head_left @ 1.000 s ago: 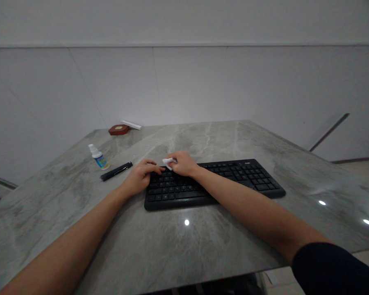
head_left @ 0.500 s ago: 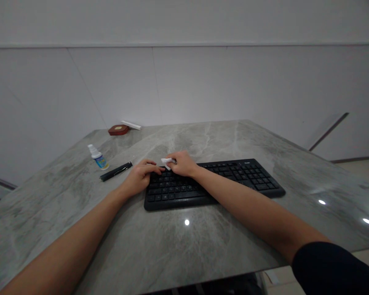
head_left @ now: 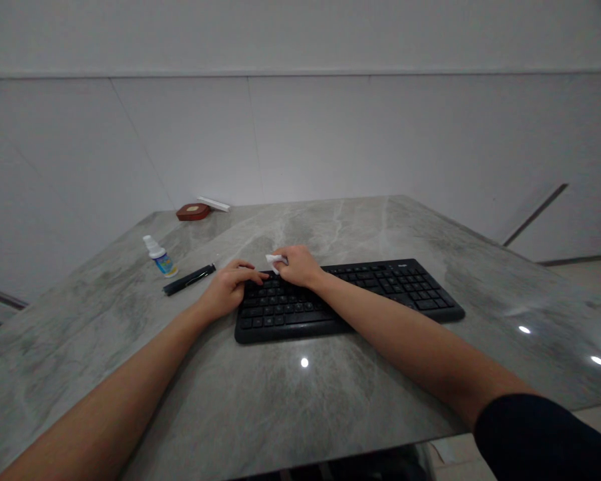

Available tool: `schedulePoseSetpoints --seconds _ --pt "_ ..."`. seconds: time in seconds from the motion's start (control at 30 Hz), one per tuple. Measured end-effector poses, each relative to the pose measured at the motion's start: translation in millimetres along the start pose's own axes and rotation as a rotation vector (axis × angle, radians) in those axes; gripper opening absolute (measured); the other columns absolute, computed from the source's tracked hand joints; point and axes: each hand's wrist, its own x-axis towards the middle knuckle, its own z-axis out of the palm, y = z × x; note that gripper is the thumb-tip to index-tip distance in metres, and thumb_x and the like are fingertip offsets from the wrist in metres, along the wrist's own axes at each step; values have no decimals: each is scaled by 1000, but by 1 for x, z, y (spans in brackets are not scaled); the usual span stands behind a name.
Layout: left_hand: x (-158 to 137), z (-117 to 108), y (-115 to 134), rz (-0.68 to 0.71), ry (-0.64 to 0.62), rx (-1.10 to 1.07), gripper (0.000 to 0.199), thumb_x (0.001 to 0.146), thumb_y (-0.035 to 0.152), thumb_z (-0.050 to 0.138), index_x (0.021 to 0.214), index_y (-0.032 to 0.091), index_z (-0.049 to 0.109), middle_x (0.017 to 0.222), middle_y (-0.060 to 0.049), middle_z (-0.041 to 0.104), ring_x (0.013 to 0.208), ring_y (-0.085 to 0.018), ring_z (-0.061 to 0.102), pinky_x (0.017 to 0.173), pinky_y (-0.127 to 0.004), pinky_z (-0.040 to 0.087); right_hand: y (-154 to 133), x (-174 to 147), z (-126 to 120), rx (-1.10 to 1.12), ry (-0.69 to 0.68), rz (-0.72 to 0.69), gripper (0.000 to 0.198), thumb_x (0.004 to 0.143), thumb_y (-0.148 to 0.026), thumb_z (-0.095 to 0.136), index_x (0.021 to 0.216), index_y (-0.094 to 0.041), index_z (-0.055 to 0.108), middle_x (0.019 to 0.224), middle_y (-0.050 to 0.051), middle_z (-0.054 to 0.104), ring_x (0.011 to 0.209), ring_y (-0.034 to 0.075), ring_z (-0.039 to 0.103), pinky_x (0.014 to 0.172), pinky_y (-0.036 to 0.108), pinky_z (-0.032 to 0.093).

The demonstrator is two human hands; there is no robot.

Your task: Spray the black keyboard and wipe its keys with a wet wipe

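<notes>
A black keyboard [head_left: 300, 327] lies on the grey marbled table, its number pad at the right end. My left hand [head_left: 228, 287] rests at its upper left corner, fingers apart and fingertips on the edge and top keys. Pinched in my right hand [head_left: 300, 266] is a small white wipe [head_left: 275, 261], held over the upper left rows of keys. My right wrist and forearm cross over the middle of the keyboard and hide some keys.
To the left stands a small white spray bottle [head_left: 161, 258] with a blue label. Beside my left hand lies a black pen-like object [head_left: 189, 279]. A reddish-brown box [head_left: 193, 212] and a white flat piece [head_left: 214, 204] sit at the back left, near the wall [head_left: 320, 140].
My right hand and the white wipe have shifted very slightly to the right and away from me. My left hand, the keyboard and the other things have stayed put.
</notes>
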Motion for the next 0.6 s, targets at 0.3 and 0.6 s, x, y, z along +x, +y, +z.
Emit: schedulePoseSetpoints --seconds 0.3,0.6 --pt "0 0 -1 -13 -9 5 45 66 1 35 89 20 69 99 -1 72 102 -22 56 92 -40 47 0 1 -1 26 -3 8 26 80 -17 53 94 -17 74 85 5 72 74 15 59 67 24 36" --pt "0 0 -1 -2 -7 -5 46 64 1 35 90 19 69 99 -2 72 103 -22 56 93 -40 47 -7 -2 -2 -66 -57 -31 25 87 -23 49 97 -19 72 91 6 72 80 17 60 73 26 36"
